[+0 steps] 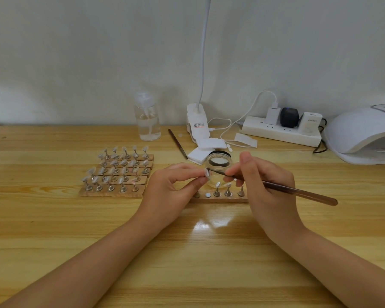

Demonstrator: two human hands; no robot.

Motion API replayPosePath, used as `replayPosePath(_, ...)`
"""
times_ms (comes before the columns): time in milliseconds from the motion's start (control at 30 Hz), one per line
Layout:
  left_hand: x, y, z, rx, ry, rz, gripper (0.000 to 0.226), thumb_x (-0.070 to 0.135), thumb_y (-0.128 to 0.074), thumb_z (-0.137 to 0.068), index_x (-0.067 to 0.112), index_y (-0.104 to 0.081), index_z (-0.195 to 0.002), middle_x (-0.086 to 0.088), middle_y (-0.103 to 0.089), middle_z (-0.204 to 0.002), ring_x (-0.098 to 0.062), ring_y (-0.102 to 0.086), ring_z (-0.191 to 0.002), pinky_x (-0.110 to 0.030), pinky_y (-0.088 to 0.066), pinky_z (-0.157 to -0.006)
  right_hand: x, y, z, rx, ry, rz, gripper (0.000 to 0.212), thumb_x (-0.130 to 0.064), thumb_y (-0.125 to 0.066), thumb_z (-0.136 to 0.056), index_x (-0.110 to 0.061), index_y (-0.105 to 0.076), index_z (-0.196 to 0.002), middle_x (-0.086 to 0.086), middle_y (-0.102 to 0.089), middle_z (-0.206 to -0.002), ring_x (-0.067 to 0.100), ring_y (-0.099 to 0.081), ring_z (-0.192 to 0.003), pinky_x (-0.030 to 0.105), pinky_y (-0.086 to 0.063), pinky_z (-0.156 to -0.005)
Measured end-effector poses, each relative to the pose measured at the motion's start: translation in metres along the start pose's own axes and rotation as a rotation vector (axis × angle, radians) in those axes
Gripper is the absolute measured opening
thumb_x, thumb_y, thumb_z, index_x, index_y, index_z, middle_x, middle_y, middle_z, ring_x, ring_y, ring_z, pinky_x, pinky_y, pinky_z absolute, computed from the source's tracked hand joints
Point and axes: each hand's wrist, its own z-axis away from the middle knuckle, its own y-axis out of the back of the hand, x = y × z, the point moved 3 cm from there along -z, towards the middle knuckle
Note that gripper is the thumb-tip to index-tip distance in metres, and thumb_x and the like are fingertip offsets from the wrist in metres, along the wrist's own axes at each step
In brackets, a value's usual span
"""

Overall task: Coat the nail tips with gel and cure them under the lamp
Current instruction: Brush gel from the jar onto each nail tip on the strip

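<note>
two hands: left hand (176,185), right hand (269,185). two brushes: one held (298,192), one lying on the table (177,143). one gel jar (218,165). one pump bottle (147,116). one curing lamp (362,132). one power strip (280,132) with three plugs. four strips of nail stands at left (118,172), about five each; one strip in front (220,197).
</note>
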Motion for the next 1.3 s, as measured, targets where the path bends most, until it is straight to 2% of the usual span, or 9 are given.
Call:
replayPosePath(167,-0.0014,0.0001,-0.0006,0.008,0.014,0.008,0.026,0.003,-0.069,-0.075,0.019,-0.068,-0.095,0.014,-0.067,-0.083,0.004,-0.061,-0.081,-0.013,-0.045,-0.078,-0.0015,0.0001,0.0022,-0.017,0.001,-0.033,0.031,-0.031,-0.052,-0.090,-0.018,-0.067,-0.066,-0.003,-0.065,-0.057,0.003,-0.058,-0.052,0.011,-0.041,-0.053)
replayPosePath(267,-0.0022,0.0001,-0.0011,0.011,0.012,0.015,0.026,0.003,-0.068,-0.075,0.019,-0.068,-0.096,0.014,-0.067,-0.085,0.005,-0.061,-0.081,-0.011,-0.045,-0.078,-0.0015,0.0002,0.0037,-0.020,-0.019,-0.076,0.033,-0.026,-0.047,-0.088,-0.016,-0.066,-0.063,-0.002,-0.064,-0.054,0.001,-0.057,-0.050,0.010,-0.042,-0.052)
replayPosePath(400,-0.0010,0.0009,-0.0009,0.015,0.004,0.038,0.024,0.004,-0.069,-0.074,0.022,-0.069,-0.091,0.014,-0.067,-0.083,0.006,-0.061,-0.079,-0.008,-0.044,-0.075,-0.0016,0.0015,0.0060,-0.025,-0.028,-0.120,0.036,-0.025,-0.050,-0.089,-0.013,-0.065,-0.059,-0.003,-0.064,-0.052,-0.001,-0.057,-0.047,0.007,-0.041,-0.052)
replayPosePath(433,-0.0002,0.0012,-0.0008,0.020,0.002,0.046,0.023,0.006,-0.069,-0.073,0.024,-0.069,-0.088,0.013,-0.067,-0.083,0.006,-0.061,-0.080,-0.008,-0.043,-0.074,-0.0020,0.0027,0.0057,-0.019,-0.011,-0.122,0.035,-0.026,-0.052,-0.089,-0.015,-0.065,-0.058,-0.004,-0.064,-0.052,-0.001,-0.057,-0.047,0.007,-0.041,-0.052)
replayPosePath(633,0.0022,0.0030,-0.0003,0.063,0.035,0.067,0.010,0.026,-0.068,-0.066,0.028,-0.070,-0.076,0.016,-0.068,-0.088,0.005,-0.062,-0.089,-0.005,-0.041,-0.080,-0.0011,0.0095,0.0032,0.073,0.048,-0.082,0.038,-0.034,-0.039,-0.090,-0.023,-0.063,-0.063,-0.003,-0.065,-0.059,0.004,-0.053,-0.049,0.013,-0.042,-0.051)
replayPosePath(800,0.0021,0.0023,0.0001,0.040,0.005,0.064,0.009,0.016,-0.072,-0.070,0.022,-0.071,-0.076,0.011,-0.070,-0.076,0.001,-0.063,-0.076,-0.008,-0.044,-0.071,-0.0005,0.0057,0.0027,0.035,0.121,0.024,0.036,-0.029,-0.038,-0.091,-0.019,-0.063,-0.068,-0.010,-0.063,-0.062,0.000,-0.059,-0.062,0.009,-0.042,-0.062)
replayPosePath(967,0.0009,0.0032,-0.0003,0.044,-0.018,0.010,0.016,0.007,-0.074,-0.070,0.021,-0.071,-0.077,0.009,-0.068,-0.078,0.001,-0.062,-0.077,-0.009,-0.043,-0.074,-0.0014,0.0034,0.0040,-0.015,0.172,0.109,0.036,-0.024,-0.039,-0.092,-0.012,-0.065,-0.070,-0.001,-0.064,-0.067,0.003,-0.060,-0.064,0.009,-0.043,-0.061)
replayPosePath(1067,0.0019,0.0037,-0.0002,0.048,-0.021,-0.002,0.021,0.006,-0.074,-0.070,0.025,-0.069,-0.076,0.010,-0.067,-0.077,0.002,-0.062,-0.077,-0.008,-0.043,-0.074,-0.0018,0.0019,0.0038,-0.025,0.190,0.143,0.033,-0.024,-0.040,-0.091,-0.015,-0.064,-0.071,-0.004,-0.063,-0.067,0.002,-0.060,-0.067,0.011,-0.045,-0.063)
replayPosePath(1300,0.0029,0.0046,-0.0002,0.060,0.006,-0.012,0.025,0.002,-0.074,-0.070,0.026,-0.069,-0.076,0.010,-0.067,-0.077,0.003,-0.061,-0.077,-0.005,-0.042,-0.070,-0.0035,0.0018,0.0052,-0.058,0.233,0.171,0.037,-0.020,-0.041,-0.091,-0.009,-0.066,-0.066,-0.005,-0.062,-0.063,-0.002,-0.057,-0.063,0.011,-0.043,-0.063)
